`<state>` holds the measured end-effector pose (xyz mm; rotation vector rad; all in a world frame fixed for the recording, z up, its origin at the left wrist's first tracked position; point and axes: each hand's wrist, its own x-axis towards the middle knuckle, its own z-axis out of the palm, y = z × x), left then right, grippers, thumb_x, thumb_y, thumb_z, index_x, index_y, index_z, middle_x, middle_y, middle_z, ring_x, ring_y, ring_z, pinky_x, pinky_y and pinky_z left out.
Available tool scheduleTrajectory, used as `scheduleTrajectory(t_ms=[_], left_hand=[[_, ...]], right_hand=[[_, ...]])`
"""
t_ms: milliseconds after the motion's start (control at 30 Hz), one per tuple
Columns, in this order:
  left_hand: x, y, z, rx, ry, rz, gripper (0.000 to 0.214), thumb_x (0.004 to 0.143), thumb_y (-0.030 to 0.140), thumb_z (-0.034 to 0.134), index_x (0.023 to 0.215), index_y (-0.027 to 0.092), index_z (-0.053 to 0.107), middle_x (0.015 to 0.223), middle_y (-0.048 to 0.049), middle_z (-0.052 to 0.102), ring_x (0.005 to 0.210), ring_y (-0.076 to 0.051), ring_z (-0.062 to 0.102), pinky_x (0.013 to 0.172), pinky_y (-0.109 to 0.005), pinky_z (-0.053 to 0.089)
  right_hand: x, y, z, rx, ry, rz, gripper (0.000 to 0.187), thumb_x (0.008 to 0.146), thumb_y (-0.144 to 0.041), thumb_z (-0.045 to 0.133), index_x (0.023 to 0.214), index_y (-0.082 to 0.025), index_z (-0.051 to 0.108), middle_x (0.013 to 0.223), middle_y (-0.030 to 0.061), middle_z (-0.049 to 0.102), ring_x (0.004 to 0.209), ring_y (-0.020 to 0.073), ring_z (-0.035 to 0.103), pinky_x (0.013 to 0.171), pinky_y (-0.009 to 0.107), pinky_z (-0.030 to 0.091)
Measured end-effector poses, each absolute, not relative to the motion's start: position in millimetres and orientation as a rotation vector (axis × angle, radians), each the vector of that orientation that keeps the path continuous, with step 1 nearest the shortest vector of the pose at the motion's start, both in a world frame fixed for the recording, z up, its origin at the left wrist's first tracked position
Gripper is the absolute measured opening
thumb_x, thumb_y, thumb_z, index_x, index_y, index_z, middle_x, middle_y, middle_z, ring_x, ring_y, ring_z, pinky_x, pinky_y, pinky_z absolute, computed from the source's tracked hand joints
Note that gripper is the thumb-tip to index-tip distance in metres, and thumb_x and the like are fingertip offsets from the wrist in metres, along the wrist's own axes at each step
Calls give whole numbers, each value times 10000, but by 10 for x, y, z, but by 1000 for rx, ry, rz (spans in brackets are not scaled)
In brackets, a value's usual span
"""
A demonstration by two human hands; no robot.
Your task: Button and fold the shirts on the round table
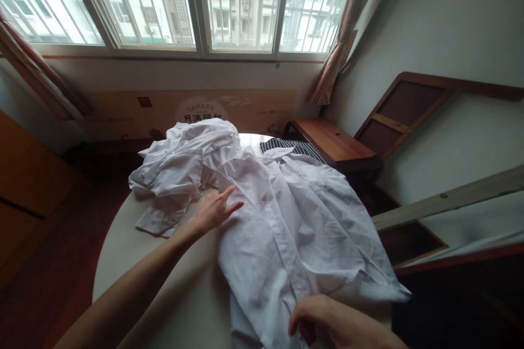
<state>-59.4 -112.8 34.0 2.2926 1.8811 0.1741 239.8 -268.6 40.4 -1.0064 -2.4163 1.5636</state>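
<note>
A white button-up shirt (pixel 295 223) lies spread face up on a round beige table (pixel 164 283). My left hand (pixel 213 210) rests open on the shirt's left shoulder area, fingers stretched toward the collar. My right hand (pixel 327 322) is at the shirt's lower hem near the front of the table, fingers curled and pinching the fabric. A second crumpled white garment (pixel 184 163) lies heaped at the table's far left, just beyond my left hand.
A striped dark cloth (pixel 286 146) peeks out behind the shirt. A wooden side table (pixel 331 144) and a leaning wooden frame (pixel 409 109) stand at the right. Barred windows (pixel 184 0) and a cardboard panel (pixel 196 112) fill the back wall.
</note>
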Motion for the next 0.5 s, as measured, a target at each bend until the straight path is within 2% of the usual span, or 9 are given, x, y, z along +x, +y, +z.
scheduleTrajectory(t_ms=[200,267,333,400,500], left_hand=[[-459,-898,385,2325,1829,212,626,885,643,357,1350,237,459,927,-111,706,903,-279,666,720,-292,436],[-445,-845,422,2337,1810,179,610,873,668,345,1192,211,594,901,-119,705,872,-283,666,691,-290,428],[-442,-814,437,2339,1809,174,607,879,668,318,926,180,676,827,-124,698,807,-278,664,655,-288,414],[-447,-811,436,2320,1866,299,583,896,627,322,744,171,651,745,-112,679,744,-258,654,641,-287,396],[-478,-837,450,2215,1956,601,405,862,480,467,616,176,569,644,-66,631,677,-214,616,633,-280,371]], right_hand=[[2209,-2387,544,-1274,-2310,1046,423,829,-405,623,1211,-248,533,1016,39,580,760,154,561,744,296,467],[2120,-2126,554,-1268,-2290,872,439,837,-371,615,1243,-238,510,1071,60,566,788,160,572,754,310,480],[2027,-1756,562,-1243,-2244,670,451,845,-372,602,1258,-218,503,1136,91,553,915,199,578,821,353,481],[1935,-1291,577,-1219,-2193,463,431,852,-369,591,1242,-199,521,1190,112,549,1072,245,539,921,410,444],[1802,-529,596,-1266,-2090,209,360,860,-265,560,1205,-161,553,1210,121,574,1169,246,495,1011,410,376]])
